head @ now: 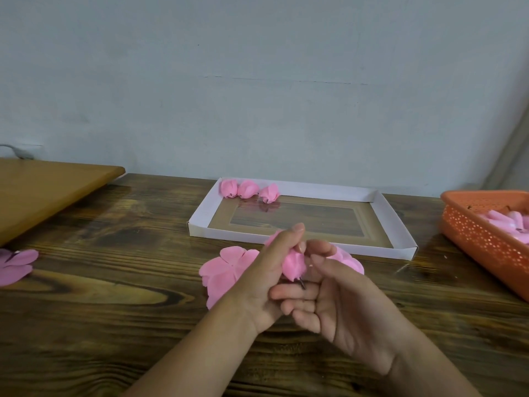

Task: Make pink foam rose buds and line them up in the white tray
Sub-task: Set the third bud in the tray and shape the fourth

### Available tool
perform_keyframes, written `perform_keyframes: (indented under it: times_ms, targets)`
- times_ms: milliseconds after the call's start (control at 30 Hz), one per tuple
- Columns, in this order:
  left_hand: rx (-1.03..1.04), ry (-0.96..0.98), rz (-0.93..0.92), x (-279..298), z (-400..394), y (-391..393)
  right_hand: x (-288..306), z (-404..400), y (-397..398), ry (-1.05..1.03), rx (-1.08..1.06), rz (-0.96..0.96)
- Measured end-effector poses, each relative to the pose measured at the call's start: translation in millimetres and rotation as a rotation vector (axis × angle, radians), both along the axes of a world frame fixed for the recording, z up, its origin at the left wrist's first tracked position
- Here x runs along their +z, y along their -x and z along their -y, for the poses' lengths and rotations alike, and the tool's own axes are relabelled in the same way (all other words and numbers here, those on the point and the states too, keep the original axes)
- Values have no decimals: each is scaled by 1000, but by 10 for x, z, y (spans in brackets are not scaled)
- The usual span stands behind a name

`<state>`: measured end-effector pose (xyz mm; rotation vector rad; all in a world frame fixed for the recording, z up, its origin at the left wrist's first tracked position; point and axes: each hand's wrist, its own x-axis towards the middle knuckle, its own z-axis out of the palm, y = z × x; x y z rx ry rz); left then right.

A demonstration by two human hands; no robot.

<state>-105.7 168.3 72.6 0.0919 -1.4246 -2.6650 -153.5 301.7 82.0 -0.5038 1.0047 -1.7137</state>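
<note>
1. Landmark: shallow white cardboard tray (289, 187) w/ a see-through window in its floor, lying flat on the dark wood-grain tabletop (114, 282), close to the pale wall (257, 81).
2. In tray, far-left corner: 3 finished pink foam rose buds (248, 189) in a row along the back rim, side by side, about touching; the rightmost leans a bit.
3. Just in front of tray's near rim: both hands, held together above the tabletop.
4. Left hand (269, 279): fingers curled round a half-made pink foam bud (293, 266), index finger stretched up along it, thumb pressed on its side.
5. Right hand (340, 299): palm up, thumb and forefinger tips together on the same bud; other fingers loosely bent below it. A short dark stem end (302, 284) pokes from the bud's base, against the right hand's fingers.
6. Under & behind the hands, near tray front: flat pink foam petal cut-outs (226, 270) on tabletop, one spread left of the hands, more pink showing at the right, partly hidden.
7. Far left of tray, at frame edge: another flat pink petal piece (15, 266) on tabletop.
8. Well right of tray: orange perforated plastic basket (483, 239) w/ pink foam pieces (506, 222) inside; only part in view.
9. Left-rear of tray: light brown wooden board (43, 187), raised over the tabletop.
</note>
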Motion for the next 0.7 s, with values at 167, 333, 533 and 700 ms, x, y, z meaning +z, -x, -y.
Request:
perform_keyframes:
  times_ms: [167,333,533,700]
  targets:
    - [-37,38,-42,52,-15,-26,-77,38,-35,74,-93,97]
    - [35,137,31,66,-58,-30,-111,60,-67,12,-314,-302]
    - [156,71,15,53,-103,4,-234,87,-122,-73,-684,-1146]
    - [154,-13,39,18,-56,27,-145,107,-112,-55,-550,-666]
